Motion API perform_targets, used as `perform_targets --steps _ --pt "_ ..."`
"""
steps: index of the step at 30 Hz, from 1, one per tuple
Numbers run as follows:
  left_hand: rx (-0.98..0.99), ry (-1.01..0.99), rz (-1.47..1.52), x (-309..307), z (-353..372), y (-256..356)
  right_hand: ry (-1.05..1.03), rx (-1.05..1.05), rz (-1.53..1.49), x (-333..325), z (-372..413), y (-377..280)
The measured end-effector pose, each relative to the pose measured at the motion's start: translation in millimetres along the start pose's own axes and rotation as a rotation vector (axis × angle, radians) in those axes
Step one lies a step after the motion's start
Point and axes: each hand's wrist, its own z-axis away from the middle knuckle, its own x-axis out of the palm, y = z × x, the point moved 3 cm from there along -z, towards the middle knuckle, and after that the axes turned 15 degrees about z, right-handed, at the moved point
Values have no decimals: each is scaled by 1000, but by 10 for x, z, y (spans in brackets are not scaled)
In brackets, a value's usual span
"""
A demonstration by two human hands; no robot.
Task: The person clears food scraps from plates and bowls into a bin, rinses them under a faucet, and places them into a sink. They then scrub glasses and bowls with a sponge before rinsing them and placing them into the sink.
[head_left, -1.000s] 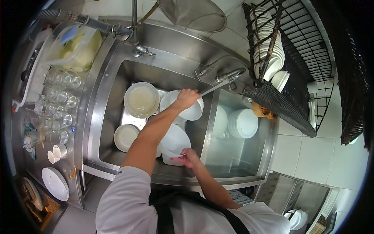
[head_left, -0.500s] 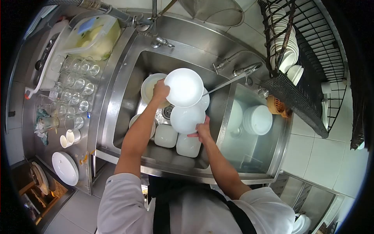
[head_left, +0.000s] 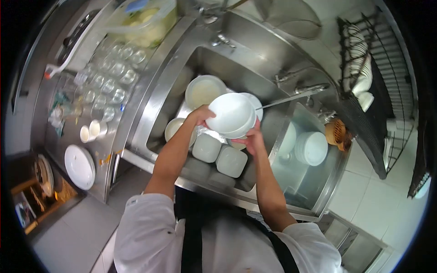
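- Steel counter (head_left: 68, 136), left of the frame: glasses (head_left: 109, 77) stand grouped, probably to save space.
- At centre, I see the left hand (head_left: 200, 116) with fingers clamped on the upper bowl's edge.
- White bowls (head_left: 231, 112), seemingly nested, tilt above the sink (head_left: 214, 194); glossy, round, plain.
- Right hand (head_left: 255, 139): fingers clamped lower right, likely steadying them.
- Right of centre, plates (head_left: 314, 148) sit stacked, presumably soaking.

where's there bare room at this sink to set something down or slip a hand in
A hand might slip into the left basin between the held bowls and the divider. Something small might sit on the counter between the cloth and the white plates. Crowded: mid-basin, and among the glasses.
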Motion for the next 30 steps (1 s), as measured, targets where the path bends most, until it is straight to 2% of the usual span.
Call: perform_targets --steps 2,4,5,6,8,11,14,15,16,17,18,19,20,22,23,26,28,29,30 --pt "28 29 -2 58 38 -97 -92 33 -117 31 75 -74" --pt "89 159 6 187 92 -251 48 104 23 83 100 -91" --pt "78 150 -66 159 -58 -408 126 129 159 145 101 -76" --pt "202 188 -181 145 -196 -576 208 147 296 179 100 -61" --pt "435 260 -408 -11 -775 -1072 257 199 274 30 69 121" --pt "131 114 -292 443 186 -459 312 252 240 -185 55 324" --pt "-108 26 -31 182 54 -520 330 264 180 -272 95 412" --pt "-98 114 -45 16 -22 -564 333 261 158 -298 107 430" --pt "2 147 -91 -258 -280 -655 312 270 116 -342 120 469" --pt "114 338 -395 -738 -635 -943 293 276 75 -392 130 513" --pt "97 638 -908 -730 -316 -720 278 278 34 -442 100 547" --pt "114 755 -1289 -923 -332 -789 320 288 38 -412 121 473" --pt "137 737 -1343 -1095 -289 -783 314 299 8 -457 76 441" --pt "12 611 -1327 -1465 -430 -964 304 326 -55 -598 -46 409" --pt "99 634 -1364 -1599 -502 -1038 312 315 -29 -689 -143 384" --pt "74 621 -1423 -1886 -803 -1124 259 311 62 -961 -520 195" --pt "118 584 -1398 -2051 -983 -1220 300 278 155 -1123 -744 23" --pt "148 523 -1481 -2135 -1064 -1278 308 249 304 -1152 -846 -93" --pt "97 421 -1487 -2058 -978 -1142 316 212 450 -1173 -937 -172"
